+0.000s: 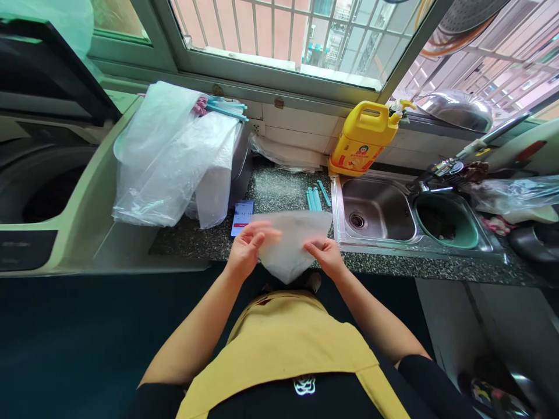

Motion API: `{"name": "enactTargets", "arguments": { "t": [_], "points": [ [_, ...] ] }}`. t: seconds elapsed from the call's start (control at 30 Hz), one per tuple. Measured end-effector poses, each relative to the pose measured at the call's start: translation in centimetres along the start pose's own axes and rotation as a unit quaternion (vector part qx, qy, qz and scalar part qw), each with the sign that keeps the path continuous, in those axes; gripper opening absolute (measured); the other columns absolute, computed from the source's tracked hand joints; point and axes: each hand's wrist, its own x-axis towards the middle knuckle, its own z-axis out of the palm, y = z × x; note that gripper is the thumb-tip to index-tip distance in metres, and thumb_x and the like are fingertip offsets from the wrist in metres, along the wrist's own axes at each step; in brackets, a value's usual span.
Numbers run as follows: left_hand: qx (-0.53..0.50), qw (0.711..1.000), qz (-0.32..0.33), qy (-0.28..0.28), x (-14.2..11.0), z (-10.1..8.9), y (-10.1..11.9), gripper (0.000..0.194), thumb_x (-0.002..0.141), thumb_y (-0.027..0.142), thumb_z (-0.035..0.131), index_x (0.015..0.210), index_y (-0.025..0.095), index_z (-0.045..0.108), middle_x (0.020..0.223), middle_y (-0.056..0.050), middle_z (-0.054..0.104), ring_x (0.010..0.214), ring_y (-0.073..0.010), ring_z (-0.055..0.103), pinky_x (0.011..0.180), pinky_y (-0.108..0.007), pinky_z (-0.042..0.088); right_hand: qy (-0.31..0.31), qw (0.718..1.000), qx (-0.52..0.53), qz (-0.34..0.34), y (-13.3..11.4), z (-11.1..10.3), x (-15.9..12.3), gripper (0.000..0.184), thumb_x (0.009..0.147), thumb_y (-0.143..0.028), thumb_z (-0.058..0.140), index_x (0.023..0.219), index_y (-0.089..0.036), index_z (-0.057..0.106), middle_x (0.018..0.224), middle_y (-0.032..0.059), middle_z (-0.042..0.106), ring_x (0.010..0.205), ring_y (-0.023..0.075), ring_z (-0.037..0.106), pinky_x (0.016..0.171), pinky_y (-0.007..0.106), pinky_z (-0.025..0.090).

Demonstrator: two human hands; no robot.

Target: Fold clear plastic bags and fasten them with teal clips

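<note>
holding a translucent plastic bag [286,256] at the centre of the frame, the left hand [243,250] and the right hand [326,256] are each closed on one side. turquoise sticks [314,199] lie just above it on the speckled counter [277,189], with a lit phone [243,215] at its upper left.

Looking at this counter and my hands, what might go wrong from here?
Your left hand is close to the phone and might knock it. A nudge could roll the blue sticks into the sink beside them. The translucent plastic dips past the counter edge and may slip floorward if your right hand loosens.
</note>
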Motion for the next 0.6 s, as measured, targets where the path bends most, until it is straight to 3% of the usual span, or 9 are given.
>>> {"name": "enactTargets", "arguments": {
  "t": [0.1, 0.23, 0.33, 0.43, 0.53, 0.6],
  "points": [
    [0.066, 0.989, -0.057, -0.118, 0.3, -1.7, -1.2, 0.073, 0.048, 0.052, 0.083, 0.110, 0.019, 0.064, 0.099, -0.009, 0.073, 0.099, -0.0271, 0.065, 0.089, -0.036, 0.048, 0.026, 0.998, 0.040, -0.034, -1.1, 0.0, 0.3, 0.041, 0.068, -0.061, 0.067, 0.069, -0.020, 0.068, 0.069, 0.0025, 0.069, 0.063, 0.0146, 0.061, 0.064, 0.029, 0.051],
    [0.184, 0.958, -0.147, -0.164, -0.3, -2.9, -4.4, 0.035, 0.056, 0.047, 0.079, 0.074, 0.017, 0.073, 0.080, -0.008, 0.074, 0.082, -0.0249, 0.067, 0.082, -0.036, 0.050, 0.065, 0.994, 0.048, -0.078, -2.8, -0.8, 0.9, 0.038, 0.070, -0.060, 0.067, 0.070, -0.021, 0.068, 0.070, 0.0015, 0.068, 0.062, 0.0132, 0.058, 0.063, 0.029, 0.050],
    [0.202, 0.954, -0.143, -0.171, -1.1, -3.1, -5.4, 0.030, 0.066, 0.048, 0.072, 0.063, 0.018, 0.072, 0.070, -0.007, 0.073, 0.074, -0.0222, 0.066, 0.078, -0.035, 0.051, 0.069, 0.993, 0.034, -0.094, -3.4, -1.2, 1.0, 0.034, 0.071, -0.056, 0.068, 0.070, -0.022, 0.069, 0.071, 0.0013, 0.068, 0.064, 0.0133, 0.059, 0.064, 0.028, 0.049],
    [0.158, 0.955, -0.143, -0.206, -1.1, -2.8, -4.1, 0.036, 0.062, 0.045, 0.077, 0.086, 0.019, 0.074, 0.091, -0.008, 0.074, 0.090, -0.0243, 0.066, 0.086, -0.036, 0.049, 0.049, 0.994, 0.039, -0.091, -3.7, -1.1, 0.6, 0.032, 0.070, -0.053, 0.070, 0.070, -0.021, 0.069, 0.070, 0.0010, 0.069, 0.063, 0.0129, 0.059, 0.062, 0.028, 0.049],
    [0.109, 0.954, -0.129, -0.248, -0.3, -2.2, -2.4, 0.065, 0.054, 0.039, 0.083, 0.114, 0.022, 0.064, 0.115, -0.009, 0.068, 0.110, -0.0263, 0.060, 0.097, -0.038, 0.044, 0.028, 0.994, 0.054, -0.090, -4.1, -0.7, 0.2, 0.034, 0.069, -0.055, 0.070, 0.069, -0.020, 0.068, 0.067, 0.0015, 0.069, 0.061, 0.0134, 0.060, 0.060, 0.028, 0.050],
    [0.115, 0.944, -0.139, -0.277, 0.2, -1.6, -1.9, 0.064, 0.054, 0.037, 0.083, 0.114, 0.022, 0.065, 0.114, -0.009, 0.069, 0.109, -0.0267, 0.060, 0.096, -0.038, 0.044, 0.043, 0.991, 0.077, -0.097, -4.5, -0.5, 0.2, 0.036, 0.069, -0.056, 0.070, 0.070, -0.021, 0.066, 0.066, 0.0014, 0.069, 0.059, 0.0132, 0.060, 0.060, 0.028, 0.051]
  ]
}}
